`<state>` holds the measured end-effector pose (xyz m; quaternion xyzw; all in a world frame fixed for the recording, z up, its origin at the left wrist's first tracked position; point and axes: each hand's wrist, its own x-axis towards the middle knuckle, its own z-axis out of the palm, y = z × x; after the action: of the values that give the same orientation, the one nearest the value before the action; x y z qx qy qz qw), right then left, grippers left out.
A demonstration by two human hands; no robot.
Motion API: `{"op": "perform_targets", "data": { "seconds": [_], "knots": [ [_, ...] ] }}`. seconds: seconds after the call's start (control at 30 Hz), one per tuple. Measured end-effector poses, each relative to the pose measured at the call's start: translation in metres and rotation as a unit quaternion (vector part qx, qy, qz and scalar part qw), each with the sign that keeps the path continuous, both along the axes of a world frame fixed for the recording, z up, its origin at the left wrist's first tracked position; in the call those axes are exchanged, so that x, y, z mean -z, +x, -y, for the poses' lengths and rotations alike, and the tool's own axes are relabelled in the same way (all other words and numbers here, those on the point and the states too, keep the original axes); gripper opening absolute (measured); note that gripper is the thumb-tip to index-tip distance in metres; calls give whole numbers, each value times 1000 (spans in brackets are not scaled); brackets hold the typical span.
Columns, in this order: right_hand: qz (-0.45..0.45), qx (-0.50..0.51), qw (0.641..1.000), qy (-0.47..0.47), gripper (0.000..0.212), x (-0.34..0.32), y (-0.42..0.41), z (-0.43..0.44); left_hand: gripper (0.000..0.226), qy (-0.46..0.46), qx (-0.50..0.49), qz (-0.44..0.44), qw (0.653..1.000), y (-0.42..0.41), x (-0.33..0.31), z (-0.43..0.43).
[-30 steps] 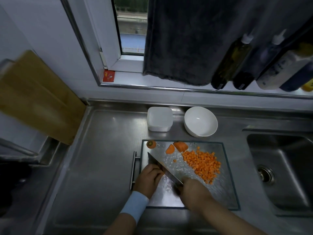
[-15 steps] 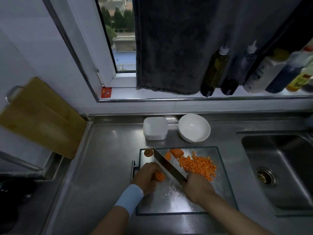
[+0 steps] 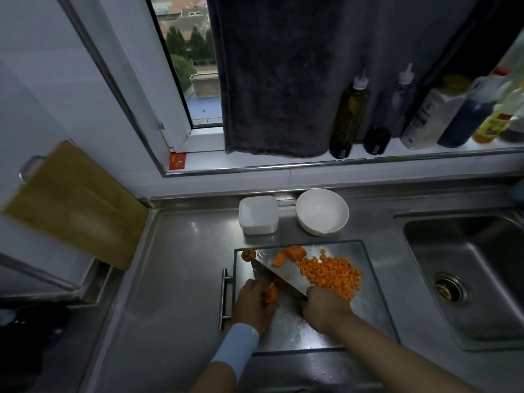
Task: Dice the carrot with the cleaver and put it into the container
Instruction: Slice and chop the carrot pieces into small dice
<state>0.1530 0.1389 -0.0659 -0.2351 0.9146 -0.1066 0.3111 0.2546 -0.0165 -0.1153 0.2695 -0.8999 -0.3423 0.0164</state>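
Note:
On a steel cutting board point(image 3: 365, 313), my left hand point(image 3: 253, 303) holds a carrot piece point(image 3: 271, 294) down with curled fingers. My right hand point(image 3: 326, 307) grips the handle of the cleaver point(image 3: 276, 277), whose blade runs diagonally up-left, right beside the held piece. A pile of diced carrot point(image 3: 331, 275) lies on the right half of the board. Two larger carrot chunks point(image 3: 295, 252) and the carrot's stem end point(image 3: 248, 254) sit along the far edge. A white square container point(image 3: 258, 214) stands just behind the board.
A white bowl point(image 3: 322, 211) stands next to the container. The sink point(image 3: 465, 276) is to the right. A wooden board point(image 3: 71, 205) leans at the left wall. Several bottles point(image 3: 350, 114) stand on the window ledge under a hanging dark towel point(image 3: 278, 75).
The cleaver has swung from lying low across the board to standing against the carrot piece under my left hand. The camera view tilted upward.

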Motion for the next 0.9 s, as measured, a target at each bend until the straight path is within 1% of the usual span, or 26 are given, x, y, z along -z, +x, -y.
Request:
{"op": "perform_targets", "data": {
  "seconds": [0.07,0.17,0.23,0.3,0.4,0.53,0.6,0.7,0.8,0.9],
  "knots": [
    [1,-3,1000,3,11,1,-2,1,28,-14,20,-13,1000,1,3,5],
    [9,-12,1000,7,13,3,-4,3,18,-97,97,-36,990,1,8,13],
    [20,-13,1000,10,15,3,-6,5,20,-115,131,-44,984,2,13,16],
    [20,-14,1000,10,15,4,-5,6,21,-107,146,-55,982,2,16,16],
    [-6,-22,1000,6,16,4,0,5,20,-76,128,-85,985,4,20,15],
    [-30,-29,999,-3,15,4,8,3,13,-42,99,-95,990,8,27,13],
    [-50,-34,998,-2,16,2,13,2,11,-40,92,-87,991,8,26,12],
    [-75,-35,997,-7,13,-2,21,2,17,-48,93,-66,992,7,27,12],
    [-88,-32,996,-9,11,-9,28,4,14,-23,76,-57,995,6,28,12],
    [-90,-47,995,9,13,-16,34,5,13,-5,61,-50,997,3,29,12]
  ]
}}
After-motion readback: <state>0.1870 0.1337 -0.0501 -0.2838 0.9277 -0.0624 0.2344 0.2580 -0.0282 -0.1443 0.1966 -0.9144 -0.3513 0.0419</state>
